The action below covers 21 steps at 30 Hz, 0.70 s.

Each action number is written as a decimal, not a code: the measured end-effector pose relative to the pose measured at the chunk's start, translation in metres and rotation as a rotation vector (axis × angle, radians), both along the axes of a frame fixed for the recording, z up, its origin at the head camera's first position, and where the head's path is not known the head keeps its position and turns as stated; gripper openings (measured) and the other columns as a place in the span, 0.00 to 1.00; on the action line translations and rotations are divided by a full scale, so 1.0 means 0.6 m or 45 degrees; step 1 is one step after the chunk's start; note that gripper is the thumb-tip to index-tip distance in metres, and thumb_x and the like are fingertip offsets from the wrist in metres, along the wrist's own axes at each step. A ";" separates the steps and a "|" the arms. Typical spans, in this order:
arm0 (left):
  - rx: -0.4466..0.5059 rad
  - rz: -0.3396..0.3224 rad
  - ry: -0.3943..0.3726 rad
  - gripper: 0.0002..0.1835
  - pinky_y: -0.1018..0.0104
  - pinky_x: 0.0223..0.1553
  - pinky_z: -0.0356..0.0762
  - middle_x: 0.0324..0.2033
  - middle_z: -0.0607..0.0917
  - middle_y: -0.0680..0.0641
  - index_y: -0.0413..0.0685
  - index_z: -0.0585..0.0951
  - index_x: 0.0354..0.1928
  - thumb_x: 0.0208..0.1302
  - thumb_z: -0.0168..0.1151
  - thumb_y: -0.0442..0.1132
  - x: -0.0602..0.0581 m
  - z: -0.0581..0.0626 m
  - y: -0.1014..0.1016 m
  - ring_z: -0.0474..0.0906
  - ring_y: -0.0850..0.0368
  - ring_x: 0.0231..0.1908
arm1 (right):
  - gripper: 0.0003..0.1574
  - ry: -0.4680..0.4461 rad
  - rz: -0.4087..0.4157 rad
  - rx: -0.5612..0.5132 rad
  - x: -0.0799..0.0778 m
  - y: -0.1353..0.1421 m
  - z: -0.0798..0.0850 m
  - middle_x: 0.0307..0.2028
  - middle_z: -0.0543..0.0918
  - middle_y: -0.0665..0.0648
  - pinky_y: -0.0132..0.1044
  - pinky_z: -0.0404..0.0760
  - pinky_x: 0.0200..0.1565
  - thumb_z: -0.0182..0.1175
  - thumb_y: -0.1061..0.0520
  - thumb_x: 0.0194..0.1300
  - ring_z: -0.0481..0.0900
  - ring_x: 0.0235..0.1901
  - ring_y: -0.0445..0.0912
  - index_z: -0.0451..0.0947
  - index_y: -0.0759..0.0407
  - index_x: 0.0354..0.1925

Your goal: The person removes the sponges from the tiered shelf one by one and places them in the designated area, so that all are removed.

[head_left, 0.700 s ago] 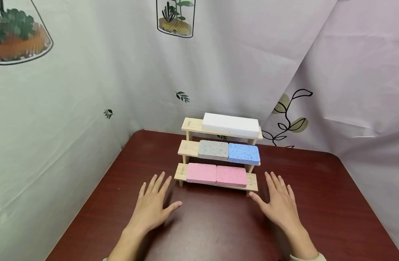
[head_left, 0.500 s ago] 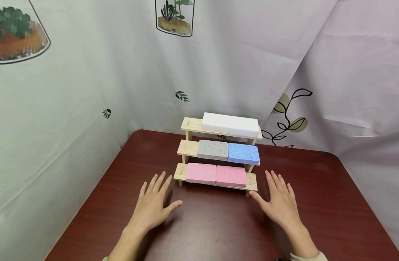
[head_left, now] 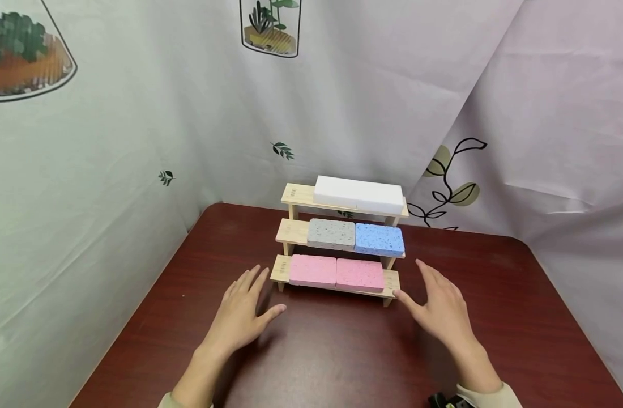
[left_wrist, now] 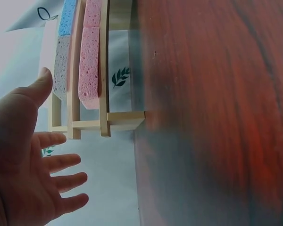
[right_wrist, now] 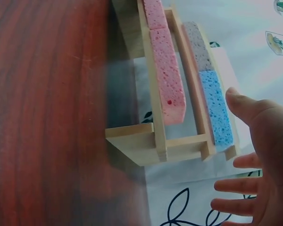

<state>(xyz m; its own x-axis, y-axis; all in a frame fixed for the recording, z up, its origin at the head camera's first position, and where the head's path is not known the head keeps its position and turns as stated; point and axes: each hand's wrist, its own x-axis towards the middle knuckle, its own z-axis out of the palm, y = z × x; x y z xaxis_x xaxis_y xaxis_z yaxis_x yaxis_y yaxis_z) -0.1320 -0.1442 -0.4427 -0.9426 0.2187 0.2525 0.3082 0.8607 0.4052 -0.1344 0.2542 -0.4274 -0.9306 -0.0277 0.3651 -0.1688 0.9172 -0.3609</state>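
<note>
A three-tier wooden shelf [head_left: 291, 231] stands toward the back of the table. Two pink sponges [head_left: 313, 270] lie side by side on its lowest tier. On the middle tier a grey sponge [head_left: 332, 233] sits left of a blue sponge [head_left: 379, 239]. The top tier bears a long white block [head_left: 359, 194]. My left hand [head_left: 238, 317], fingers spread and holding nothing, hovers at the shelf's front left. My right hand [head_left: 440, 309] is at the front right, thumb tip near the lowest tier's end, also holding nothing. Both wrist views show the fingers apart from the shelf.
A dark red-brown table [head_left: 337, 362] lies under the shelf and hands. Pale cloth [head_left: 214, 113] printed with plants encloses the left, back and right sides. Part of a black wrist device [head_left: 449, 401] shows beside the right sleeve.
My right hand has turned, its fingers now closer together and the thumb slightly nearer the shelf. The left hand's fingers have drawn a little together. The shelf and sponges stay put.
</note>
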 end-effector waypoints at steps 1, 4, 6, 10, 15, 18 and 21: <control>0.028 0.001 -0.003 0.47 0.32 0.67 0.59 0.72 0.66 0.35 0.41 0.66 0.74 0.62 0.69 0.61 -0.002 0.000 0.001 0.60 0.35 0.72 | 0.51 0.014 -0.001 -0.009 -0.001 0.001 0.002 0.63 0.74 0.72 0.71 0.67 0.57 0.70 0.37 0.60 0.72 0.61 0.69 0.67 0.63 0.70; 0.132 0.016 -0.022 0.45 0.32 0.65 0.62 0.71 0.68 0.34 0.39 0.68 0.73 0.62 0.70 0.59 -0.006 0.000 0.004 0.62 0.36 0.71 | 0.48 0.063 0.000 -0.053 -0.006 0.002 0.010 0.62 0.74 0.71 0.72 0.69 0.54 0.71 0.39 0.60 0.71 0.60 0.69 0.68 0.63 0.69; 0.203 0.029 -0.042 0.43 0.33 0.65 0.64 0.70 0.69 0.34 0.38 0.68 0.72 0.63 0.70 0.57 -0.008 -0.001 0.004 0.64 0.36 0.70 | 0.47 0.101 0.002 -0.091 -0.010 0.003 0.018 0.63 0.74 0.70 0.72 0.70 0.52 0.71 0.40 0.60 0.71 0.61 0.68 0.69 0.62 0.68; 0.316 0.046 -0.052 0.40 0.37 0.64 0.67 0.67 0.71 0.34 0.37 0.70 0.70 0.64 0.71 0.51 -0.012 -0.004 0.001 0.68 0.37 0.67 | 0.46 0.161 0.007 -0.147 -0.018 0.003 0.035 0.64 0.73 0.69 0.72 0.71 0.51 0.72 0.42 0.60 0.71 0.62 0.67 0.69 0.62 0.69; 0.400 0.062 -0.036 0.35 0.38 0.63 0.69 0.64 0.75 0.36 0.36 0.72 0.68 0.66 0.70 0.50 -0.017 -0.008 -0.003 0.71 0.36 0.65 | 0.48 0.127 0.018 -0.180 -0.026 0.006 0.054 0.66 0.71 0.70 0.72 0.71 0.52 0.71 0.42 0.62 0.70 0.63 0.68 0.66 0.63 0.71; 0.452 0.082 -0.075 0.34 0.38 0.63 0.68 0.64 0.76 0.35 0.36 0.73 0.68 0.68 0.67 0.50 -0.021 -0.007 -0.004 0.71 0.36 0.65 | 0.49 0.083 0.035 -0.200 -0.035 0.009 0.062 0.67 0.70 0.71 0.73 0.69 0.54 0.69 0.42 0.63 0.68 0.64 0.69 0.63 0.63 0.72; 0.496 0.111 -0.122 0.32 0.39 0.63 0.69 0.62 0.78 0.34 0.35 0.74 0.67 0.70 0.65 0.50 -0.023 -0.006 -0.004 0.72 0.36 0.64 | 0.50 0.065 0.056 -0.231 -0.046 0.013 0.065 0.67 0.69 0.71 0.72 0.67 0.57 0.68 0.42 0.64 0.67 0.64 0.69 0.62 0.64 0.73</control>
